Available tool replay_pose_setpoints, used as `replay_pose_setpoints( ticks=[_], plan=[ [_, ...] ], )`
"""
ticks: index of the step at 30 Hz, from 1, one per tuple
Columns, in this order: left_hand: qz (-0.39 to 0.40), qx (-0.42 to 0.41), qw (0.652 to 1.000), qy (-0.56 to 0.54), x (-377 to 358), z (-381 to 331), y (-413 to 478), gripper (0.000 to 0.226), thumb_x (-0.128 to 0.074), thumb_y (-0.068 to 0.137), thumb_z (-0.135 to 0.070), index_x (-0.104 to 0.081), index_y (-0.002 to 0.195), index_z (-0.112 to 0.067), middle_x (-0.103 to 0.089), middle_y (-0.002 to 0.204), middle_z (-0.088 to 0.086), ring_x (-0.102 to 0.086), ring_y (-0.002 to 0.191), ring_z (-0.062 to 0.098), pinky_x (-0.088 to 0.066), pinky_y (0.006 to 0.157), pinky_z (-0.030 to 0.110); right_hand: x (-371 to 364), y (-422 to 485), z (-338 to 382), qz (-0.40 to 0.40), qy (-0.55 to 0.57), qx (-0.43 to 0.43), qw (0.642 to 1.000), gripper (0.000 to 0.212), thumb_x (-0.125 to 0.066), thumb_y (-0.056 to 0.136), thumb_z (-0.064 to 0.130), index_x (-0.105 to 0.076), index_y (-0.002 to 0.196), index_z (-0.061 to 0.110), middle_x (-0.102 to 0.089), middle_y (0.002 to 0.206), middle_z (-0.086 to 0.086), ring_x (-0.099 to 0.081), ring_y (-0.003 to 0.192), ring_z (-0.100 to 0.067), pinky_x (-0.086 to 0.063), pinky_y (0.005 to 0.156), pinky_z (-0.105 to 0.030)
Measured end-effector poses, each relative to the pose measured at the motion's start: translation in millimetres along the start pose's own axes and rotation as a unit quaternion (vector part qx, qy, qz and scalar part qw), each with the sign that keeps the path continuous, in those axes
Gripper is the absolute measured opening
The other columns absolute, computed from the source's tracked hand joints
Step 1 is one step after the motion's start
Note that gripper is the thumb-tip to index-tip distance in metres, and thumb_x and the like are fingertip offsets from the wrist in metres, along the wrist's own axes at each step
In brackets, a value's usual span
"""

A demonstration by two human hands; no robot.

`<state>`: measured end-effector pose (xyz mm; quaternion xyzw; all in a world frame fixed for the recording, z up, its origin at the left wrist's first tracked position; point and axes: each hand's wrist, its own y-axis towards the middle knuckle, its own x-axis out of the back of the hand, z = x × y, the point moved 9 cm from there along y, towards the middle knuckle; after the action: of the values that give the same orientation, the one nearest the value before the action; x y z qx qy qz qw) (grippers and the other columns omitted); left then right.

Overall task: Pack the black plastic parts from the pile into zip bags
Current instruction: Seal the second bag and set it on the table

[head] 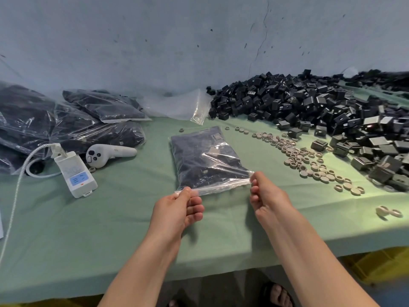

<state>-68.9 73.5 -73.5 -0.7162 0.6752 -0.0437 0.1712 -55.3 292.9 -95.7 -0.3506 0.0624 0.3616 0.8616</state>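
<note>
Two seal corners of zip bag (205, 158) pinched by curled fingers (185, 192): left hand (177, 210) one, right hand (266, 196) other.

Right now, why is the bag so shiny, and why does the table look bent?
In the head view, light glares off the clear plastic zip bag of black parts; the wide-angle lens curves the green cloth-covered table edge; the left hand and right hand cast soft shadows on it.

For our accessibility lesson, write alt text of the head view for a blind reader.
The left hand and right hand pinch the near corners of a filled zip bag on a green table. A pile of black parts lies to its right, packed bags to its left.
</note>
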Motion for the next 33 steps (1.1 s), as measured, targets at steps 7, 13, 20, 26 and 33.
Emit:
replay_pose_setpoints(
  ticks=[7, 13, 20, 26, 33],
  plan=[
    [0.003, 0.003, 1.0, 0.002, 1.8, -0.9, -0.9, 0.025, -0.052, 0.102, -0.018, -0.068, 0.093, 0.0, -0.065, 0.059, 0.0, -0.06, 0.047, 0.008, -0.052, 0.046, 0.019, 7.4, -1.4, 4.4, -0.027, 0.01, 0.013, 0.999, 0.025, -0.059, 0.085, 0.005, -0.053, 0.062, 0.014, -0.047, 0.058, 0.003, -0.034, 0.029, -0.002, -0.024, 0.031, -0.013],
    [0.009, 0.006, 1.0, 0.005, 3.4, -1.9, -1.1, 0.026, -0.052, 0.103, -0.018, -0.068, 0.093, 0.0, -0.065, 0.059, 0.0, -0.06, 0.047, 0.007, -0.051, 0.045, 0.018, 12.2, -3.2, 4.1, -0.062, 0.035, 0.017, 0.997, 0.026, -0.06, 0.082, 0.006, -0.05, 0.06, 0.014, -0.044, 0.037, 0.008, -0.032, 0.027, -0.003, -0.024, 0.031, -0.014],
    [0.02, 0.008, 1.0, 0.006, 2.3, -2.5, -1.2, 0.026, -0.051, 0.103, -0.017, -0.068, 0.094, 0.0, -0.064, 0.057, 0.0, -0.058, 0.045, 0.007, -0.049, 0.043, 0.018, 15.4, -8.1, 5.4, -0.086, 0.033, 0.06, 0.994, 0.027, -0.059, 0.083, 0.011, -0.05, 0.057, 0.013, -0.041, 0.032, 0.009, -0.031, 0.025, -0.004, -0.025, 0.031, -0.014],
    [-0.049, -0.005, 0.996, -0.076, 21.7, -6.7, 6.3, 0.033, -0.047, 0.104, -0.026, -0.065, 0.085, -0.007, -0.061, 0.055, -0.003, -0.055, 0.042, 0.005, -0.047, 0.04, 0.016, 5.3, -19.5, -5.9, -0.02, -0.073, 0.098, 0.992, 0.028, -0.058, 0.089, 0.02, -0.05, 0.062, 0.013, -0.045, 0.035, 0.008, -0.037, 0.03, -0.007, -0.031, 0.035, -0.019],
    [0.094, 0.115, 0.988, -0.051, -37.9, 23.1, -13.0, 0.037, -0.058, 0.098, -0.038, -0.06, 0.099, 0.0, -0.063, 0.06, 0.004, -0.057, 0.045, 0.01, -0.047, 0.039, 0.02, -9.5, -28.4, -6.0, 0.109, -0.218, 0.105, 0.964, 0.025, -0.055, 0.091, 0.022, -0.052, 0.07, 0.011, -0.052, 0.047, 0.004, -0.046, 0.035, -0.013, -0.032, 0.035, -0.019]
  ],
)
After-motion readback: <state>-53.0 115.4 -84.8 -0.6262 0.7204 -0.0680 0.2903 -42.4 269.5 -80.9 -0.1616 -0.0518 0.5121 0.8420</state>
